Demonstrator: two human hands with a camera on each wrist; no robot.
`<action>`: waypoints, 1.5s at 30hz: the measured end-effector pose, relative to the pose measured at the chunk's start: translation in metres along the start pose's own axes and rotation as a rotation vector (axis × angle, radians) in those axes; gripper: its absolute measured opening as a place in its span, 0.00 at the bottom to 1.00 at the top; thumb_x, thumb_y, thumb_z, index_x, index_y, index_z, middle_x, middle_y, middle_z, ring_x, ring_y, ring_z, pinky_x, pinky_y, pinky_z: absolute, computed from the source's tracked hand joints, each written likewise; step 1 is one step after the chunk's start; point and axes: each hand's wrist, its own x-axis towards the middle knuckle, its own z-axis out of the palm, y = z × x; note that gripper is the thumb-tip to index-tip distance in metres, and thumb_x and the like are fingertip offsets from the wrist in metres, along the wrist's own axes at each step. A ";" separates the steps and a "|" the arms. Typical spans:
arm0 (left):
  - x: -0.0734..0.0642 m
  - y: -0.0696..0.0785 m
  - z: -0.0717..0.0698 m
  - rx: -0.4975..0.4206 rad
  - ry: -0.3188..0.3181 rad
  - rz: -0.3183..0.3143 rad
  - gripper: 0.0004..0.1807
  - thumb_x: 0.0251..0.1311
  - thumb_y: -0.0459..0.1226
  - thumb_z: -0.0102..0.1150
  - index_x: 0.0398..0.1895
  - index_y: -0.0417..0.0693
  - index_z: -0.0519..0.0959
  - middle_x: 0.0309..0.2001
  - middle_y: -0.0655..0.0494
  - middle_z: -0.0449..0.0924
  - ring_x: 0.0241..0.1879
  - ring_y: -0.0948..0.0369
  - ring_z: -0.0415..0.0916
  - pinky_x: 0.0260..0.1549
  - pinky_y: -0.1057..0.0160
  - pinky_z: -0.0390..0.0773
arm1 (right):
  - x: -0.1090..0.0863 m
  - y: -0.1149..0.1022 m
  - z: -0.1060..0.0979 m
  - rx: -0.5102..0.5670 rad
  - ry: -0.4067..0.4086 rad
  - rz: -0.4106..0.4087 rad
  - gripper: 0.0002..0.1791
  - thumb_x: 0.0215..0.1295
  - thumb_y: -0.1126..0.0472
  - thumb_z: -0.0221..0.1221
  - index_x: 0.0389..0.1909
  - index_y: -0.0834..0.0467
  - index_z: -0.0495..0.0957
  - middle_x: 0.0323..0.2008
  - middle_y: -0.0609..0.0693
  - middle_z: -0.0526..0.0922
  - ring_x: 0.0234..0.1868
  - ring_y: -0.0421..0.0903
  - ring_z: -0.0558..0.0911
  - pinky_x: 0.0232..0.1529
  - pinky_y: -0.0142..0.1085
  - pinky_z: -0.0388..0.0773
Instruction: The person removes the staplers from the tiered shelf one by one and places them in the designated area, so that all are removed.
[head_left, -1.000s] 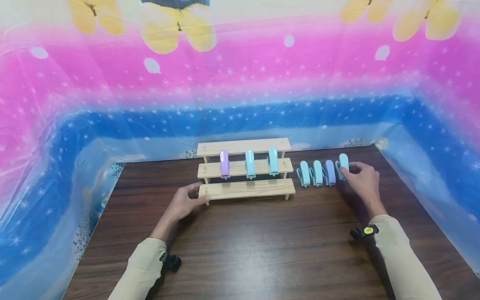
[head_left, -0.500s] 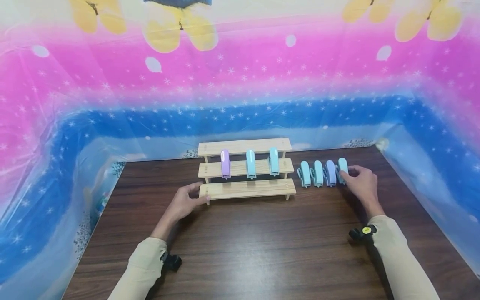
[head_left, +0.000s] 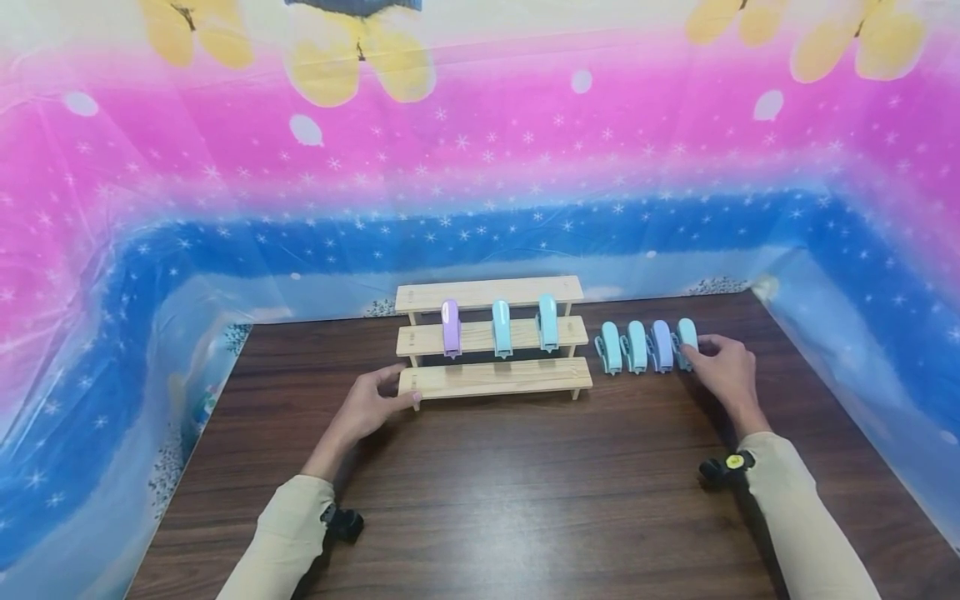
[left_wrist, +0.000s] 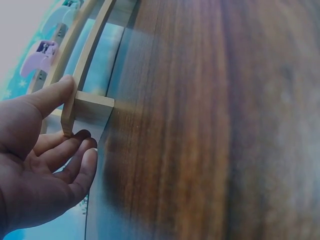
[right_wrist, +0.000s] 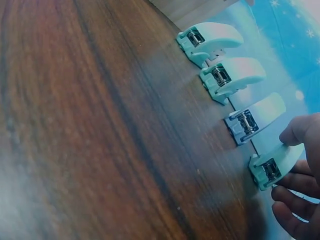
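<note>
Springs [right_wrist: 270, 169]: seen inside four clips [right_wrist: 239, 72] at the right of the right wrist view; too small to be made out in the head view.
Right hand [head_left: 726, 367]: barely parted, the teal clip [head_left: 687, 330] pinched between thumb and fingers.
Left hand [head_left: 367, 406]: partly closed, the front left end of the rack [head_left: 495, 380] held.
Teal clip: stood upright at centre right of the head frame, at the right fingertips, beside a lilac clip [head_left: 661, 343].
</note>
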 end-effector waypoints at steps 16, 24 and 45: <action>-0.001 0.000 0.000 -0.013 -0.003 0.010 0.41 0.64 0.48 0.70 0.75 0.40 0.67 0.67 0.38 0.74 0.64 0.46 0.73 0.57 0.46 0.76 | -0.009 -0.029 -0.029 0.036 0.080 -0.007 0.38 0.69 0.35 0.59 0.66 0.61 0.77 0.65 0.66 0.76 0.69 0.68 0.68 0.65 0.63 0.64; 0.000 0.000 -0.001 -0.016 -0.006 0.015 0.41 0.64 0.49 0.69 0.75 0.40 0.66 0.69 0.38 0.72 0.67 0.44 0.71 0.60 0.43 0.73 | -0.019 -0.070 -0.038 0.056 0.141 -0.070 0.37 0.66 0.33 0.61 0.63 0.58 0.80 0.64 0.63 0.79 0.68 0.65 0.70 0.65 0.61 0.65; -0.001 -0.001 0.000 -0.014 -0.001 0.024 0.41 0.65 0.48 0.69 0.75 0.40 0.67 0.68 0.38 0.73 0.66 0.44 0.71 0.59 0.44 0.75 | -0.046 -0.135 -0.003 0.163 0.145 -0.285 0.31 0.64 0.36 0.66 0.57 0.55 0.85 0.49 0.57 0.88 0.43 0.54 0.88 0.38 0.33 0.77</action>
